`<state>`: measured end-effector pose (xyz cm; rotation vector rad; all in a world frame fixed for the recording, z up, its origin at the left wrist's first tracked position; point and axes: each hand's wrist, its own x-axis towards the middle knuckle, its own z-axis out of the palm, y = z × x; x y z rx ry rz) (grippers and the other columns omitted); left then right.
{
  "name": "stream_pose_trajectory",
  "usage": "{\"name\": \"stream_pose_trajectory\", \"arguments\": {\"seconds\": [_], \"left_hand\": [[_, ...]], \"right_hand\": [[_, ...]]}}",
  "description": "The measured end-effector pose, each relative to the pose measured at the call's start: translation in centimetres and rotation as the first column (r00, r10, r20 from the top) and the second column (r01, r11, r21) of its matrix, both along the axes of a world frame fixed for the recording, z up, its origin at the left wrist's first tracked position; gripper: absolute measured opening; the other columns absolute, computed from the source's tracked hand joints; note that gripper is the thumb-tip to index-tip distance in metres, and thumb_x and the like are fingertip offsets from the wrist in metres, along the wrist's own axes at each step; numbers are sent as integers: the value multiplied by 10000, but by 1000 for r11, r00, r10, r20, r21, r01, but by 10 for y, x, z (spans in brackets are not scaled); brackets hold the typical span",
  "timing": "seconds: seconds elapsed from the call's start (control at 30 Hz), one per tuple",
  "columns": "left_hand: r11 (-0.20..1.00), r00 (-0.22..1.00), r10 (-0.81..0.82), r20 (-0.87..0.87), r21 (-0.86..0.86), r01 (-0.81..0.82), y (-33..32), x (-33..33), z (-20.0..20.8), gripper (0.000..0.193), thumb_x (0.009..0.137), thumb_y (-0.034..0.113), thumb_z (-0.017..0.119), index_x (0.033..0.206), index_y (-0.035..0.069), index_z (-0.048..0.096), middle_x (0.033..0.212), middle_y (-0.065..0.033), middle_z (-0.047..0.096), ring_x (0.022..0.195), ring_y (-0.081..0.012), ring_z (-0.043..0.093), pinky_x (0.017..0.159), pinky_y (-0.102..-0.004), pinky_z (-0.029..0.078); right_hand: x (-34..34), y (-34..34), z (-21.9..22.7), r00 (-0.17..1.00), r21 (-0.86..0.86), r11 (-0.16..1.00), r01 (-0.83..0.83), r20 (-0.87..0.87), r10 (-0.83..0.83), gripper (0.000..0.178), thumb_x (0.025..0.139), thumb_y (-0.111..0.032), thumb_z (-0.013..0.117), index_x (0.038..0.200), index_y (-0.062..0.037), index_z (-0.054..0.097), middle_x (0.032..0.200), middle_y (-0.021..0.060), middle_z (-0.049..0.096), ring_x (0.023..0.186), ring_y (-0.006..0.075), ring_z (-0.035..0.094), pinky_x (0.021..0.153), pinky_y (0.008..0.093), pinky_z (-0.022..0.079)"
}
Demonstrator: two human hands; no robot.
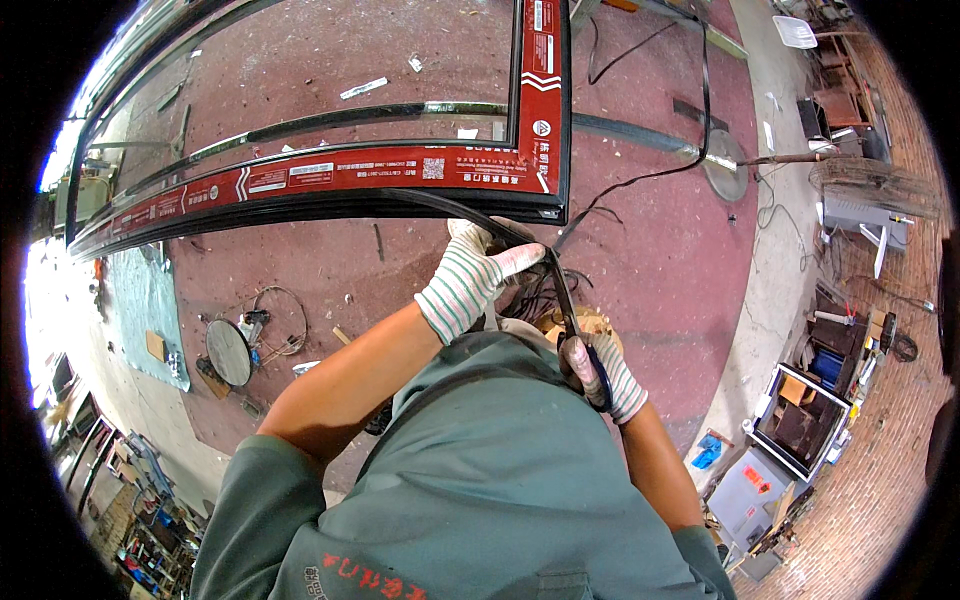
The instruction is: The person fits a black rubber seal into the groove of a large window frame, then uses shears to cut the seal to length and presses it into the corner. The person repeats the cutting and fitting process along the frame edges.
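A black window frame (pixel 340 205) covered in red printed film stretches across the upper left, its corner just beyond my hands. Along its near side runs a black rubber strip (pixel 440 202), which comes off the frame toward me. My left hand (pixel 480 268), in a white glove with green stripes, pinches this strip near the frame's corner, thumb on top. My right hand (pixel 605 378), gloved the same way, is closed around dark-handled scissors (pixel 598 380) in front of my waist. Their dark blades appear to point up toward the strip by my left thumb; whether they touch it is unclear.
More black strip lies coiled (pixel 545 295) below my hands. A dark cable (pixel 650 178) crosses the reddish floor at right. A round metal base (pixel 724 165) stands beyond it. At left are a round disc (pixel 229 352) and a pale blue sheet (pixel 145 310). Clutter lines the brick wall (pixel 870 450).
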<state>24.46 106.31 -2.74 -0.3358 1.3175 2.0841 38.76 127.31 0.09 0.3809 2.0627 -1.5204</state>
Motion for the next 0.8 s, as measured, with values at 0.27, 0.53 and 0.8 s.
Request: {"name": "stream_pose_trajectory", "arguments": {"seconds": [0.27,0.53,0.8], "left_hand": [[1000,1000,-16,-7,6,16,-2,-2,1,284,882,75,803,1125,31,661,1026,-93,717,917,-196,706,806,-356,628],[1000,998,-6,68,24,4,-2,6,4,290,890,67,793,1126,27,628,997,-83,713,898,-183,705,790,-327,617],[1000,995,17,99,22,-19,-2,13,1,266,905,57,772,1128,18,631,1000,-92,717,902,-196,708,796,-349,620]], "right_hand": [[6,6,-20,999,-2,1000,12,-34,-12,794,882,-860,429,756,-84,539,660,-13,458,633,132,423,562,323,363],[10,-1,-17,996,-213,973,88,-6,-92,752,926,-807,439,738,-85,534,660,-15,454,642,127,418,563,327,347],[1,-11,9,999,-78,997,6,-51,-10,697,964,-743,454,756,-83,531,652,3,451,632,144,432,563,335,345]]}}
